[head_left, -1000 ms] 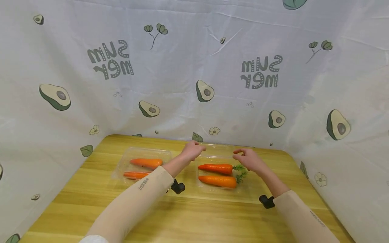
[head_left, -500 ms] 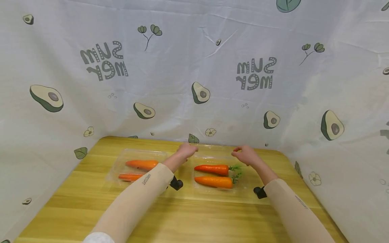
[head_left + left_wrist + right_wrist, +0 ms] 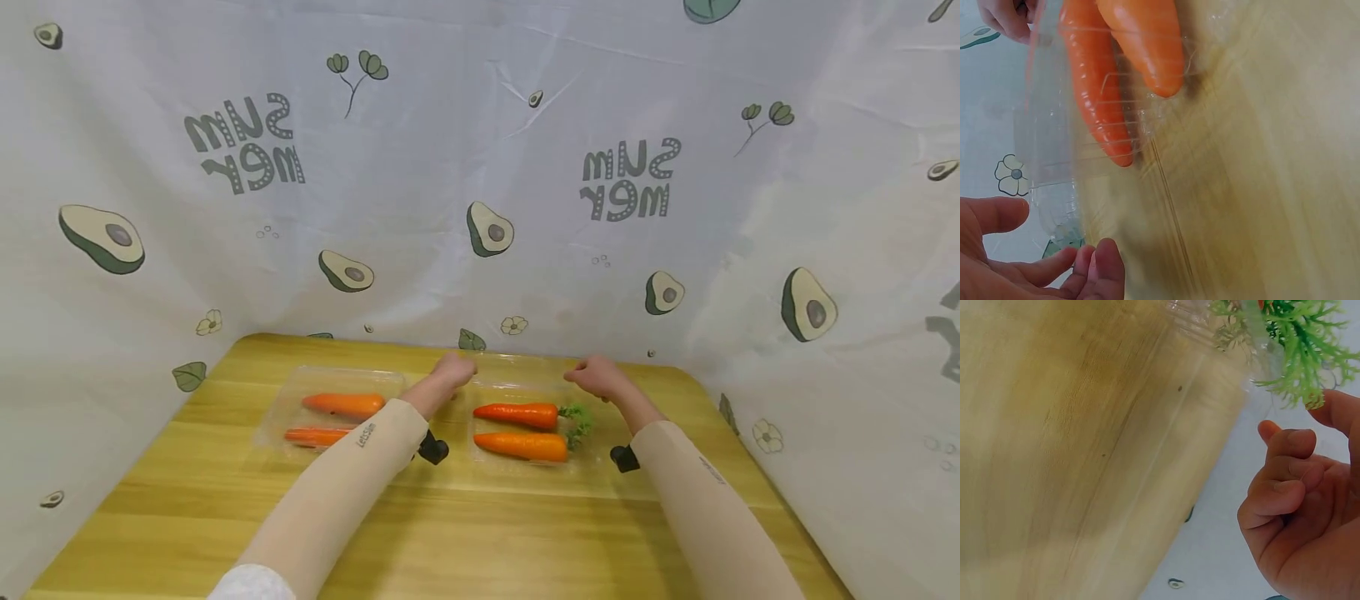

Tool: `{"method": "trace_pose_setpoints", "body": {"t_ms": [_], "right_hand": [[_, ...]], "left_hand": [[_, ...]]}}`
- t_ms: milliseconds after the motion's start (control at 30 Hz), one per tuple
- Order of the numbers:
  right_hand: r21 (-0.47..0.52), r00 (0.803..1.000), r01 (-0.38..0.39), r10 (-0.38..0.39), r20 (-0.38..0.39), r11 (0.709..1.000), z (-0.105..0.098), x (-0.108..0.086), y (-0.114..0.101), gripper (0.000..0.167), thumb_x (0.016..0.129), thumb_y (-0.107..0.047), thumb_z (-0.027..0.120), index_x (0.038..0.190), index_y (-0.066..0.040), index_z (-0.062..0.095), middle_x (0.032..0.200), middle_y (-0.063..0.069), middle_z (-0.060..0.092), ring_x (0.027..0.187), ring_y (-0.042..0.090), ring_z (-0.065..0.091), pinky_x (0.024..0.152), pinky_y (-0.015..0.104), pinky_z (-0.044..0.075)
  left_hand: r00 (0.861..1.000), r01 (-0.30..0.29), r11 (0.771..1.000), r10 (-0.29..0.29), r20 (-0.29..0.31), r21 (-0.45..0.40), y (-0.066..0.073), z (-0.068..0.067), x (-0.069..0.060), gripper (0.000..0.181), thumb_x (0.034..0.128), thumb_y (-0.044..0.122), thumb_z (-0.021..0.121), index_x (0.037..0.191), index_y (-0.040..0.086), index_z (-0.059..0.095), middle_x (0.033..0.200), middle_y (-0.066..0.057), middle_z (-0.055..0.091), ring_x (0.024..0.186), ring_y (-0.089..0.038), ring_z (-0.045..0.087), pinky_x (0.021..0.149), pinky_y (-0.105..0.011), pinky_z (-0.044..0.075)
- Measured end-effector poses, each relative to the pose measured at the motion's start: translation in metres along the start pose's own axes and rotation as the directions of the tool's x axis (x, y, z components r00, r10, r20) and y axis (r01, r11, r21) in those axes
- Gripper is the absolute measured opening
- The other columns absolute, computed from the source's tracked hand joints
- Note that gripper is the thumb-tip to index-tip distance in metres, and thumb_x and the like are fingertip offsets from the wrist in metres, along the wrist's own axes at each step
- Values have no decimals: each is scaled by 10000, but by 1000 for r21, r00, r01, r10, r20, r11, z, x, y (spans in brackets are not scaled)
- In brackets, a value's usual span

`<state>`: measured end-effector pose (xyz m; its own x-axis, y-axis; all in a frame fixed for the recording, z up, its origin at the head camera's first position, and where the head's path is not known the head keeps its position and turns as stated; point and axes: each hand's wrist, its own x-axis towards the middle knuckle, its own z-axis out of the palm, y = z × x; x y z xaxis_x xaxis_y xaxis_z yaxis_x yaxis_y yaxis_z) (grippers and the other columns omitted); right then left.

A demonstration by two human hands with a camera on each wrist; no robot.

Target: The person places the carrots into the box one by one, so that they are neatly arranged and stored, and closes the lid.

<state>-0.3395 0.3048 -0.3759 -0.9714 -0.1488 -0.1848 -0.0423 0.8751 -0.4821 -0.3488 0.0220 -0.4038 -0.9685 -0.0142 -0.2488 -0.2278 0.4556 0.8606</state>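
A clear plastic box (image 3: 480,454) stands right of the table's middle with two carrots (image 3: 525,447) in it, green leaf tops at their right ends. Its clear lid (image 3: 517,367) is raised at the back. Beside the lid's left edge is my left hand (image 3: 453,371); in the left wrist view its thumb (image 3: 1004,214) and fingers are spread apart near the plastic. At the lid's right side is my right hand (image 3: 598,377), its fingers loosely bent and thumb apart from them, close to the leaves (image 3: 1300,350) in the right wrist view. Whether either hand touches the lid is unclear.
Another clear box (image 3: 300,379) with orange carrots (image 3: 343,405) stands to the left, partly behind my left forearm. Behind the wooden table (image 3: 450,542) hangs a white cloth (image 3: 420,167) printed with avocados. A black wrist camera (image 3: 433,450) sits below my left wrist.
My right hand has moved slightly left and in toward the lid's right side. My left hand stays by the left edge. The whole head view has shifted a little; the boxes look unmoved.
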Motion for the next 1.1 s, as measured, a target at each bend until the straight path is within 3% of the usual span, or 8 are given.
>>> {"method": "trace_pose_setpoints", "body": {"t_ms": [100,167,333,500,667,767,933,1100], "right_hand": [[18,1000,-20,19,11,1000,0,5,-1,338,1016,-282,562,1011,43,655,533,-58,250,440,100,195,446,250,247],[22,999,-36,36,20,999,-1,8,-1,324,1016,-276,565,869,5,630,532,-51,258,437,104,201,444,254,252],[27,997,-69,69,28,997,0,13,-2,427,1014,-268,570,624,-147,445,531,-48,271,439,108,212,450,260,258],[45,994,-96,94,47,994,1,15,0,373,1000,-243,589,665,-87,535,529,-47,284,440,110,219,451,255,258],[43,995,-91,90,35,995,1,16,1,284,990,-228,610,900,28,694,539,-44,284,443,110,227,452,252,269],[45,995,-97,95,36,994,1,17,3,278,989,-232,621,942,32,697,540,-45,270,441,110,229,451,254,277],[34,996,-90,89,28,995,3,17,4,283,986,-235,629,843,0,695,533,-49,242,437,106,211,441,253,273],[20,997,-70,70,10,997,4,12,4,333,974,-234,643,700,-46,632,529,-56,228,435,99,198,434,251,267]], "left_hand": [[1000,7,1000,-7,-13,4,-1,0,4,530,946,120,539,1433,-72,456,1384,-183,519,840,-239,490,598,-313,444],[1000,6,1000,-6,-18,13,-2,1,6,494,939,93,524,1399,-82,475,1317,-185,529,771,-221,462,559,-305,430],[1000,11,1000,-11,-24,4,-3,2,12,344,928,53,516,1248,-70,543,1138,-168,521,701,-207,438,509,-301,410],[1000,20,1000,-20,-14,-11,-2,6,17,386,891,2,515,1263,-96,529,1153,-196,521,703,-230,438,487,-306,394],[1000,17,1000,-17,-5,2,1,5,16,519,904,7,504,1410,-101,459,1274,-209,523,683,-230,456,482,-305,405],[1000,20,1000,-20,4,1,3,4,13,545,931,27,508,1462,-68,428,1370,-190,507,688,-214,451,491,-301,407],[1000,5,1000,-4,14,-13,3,2,9,574,948,59,510,1500,-41,390,1447,-174,473,690,-201,414,506,-310,395],[1000,-10,1000,10,2,-2,2,3,8,518,925,58,523,1426,-60,461,1319,-179,507,646,-200,410,494,-311,406]]}}
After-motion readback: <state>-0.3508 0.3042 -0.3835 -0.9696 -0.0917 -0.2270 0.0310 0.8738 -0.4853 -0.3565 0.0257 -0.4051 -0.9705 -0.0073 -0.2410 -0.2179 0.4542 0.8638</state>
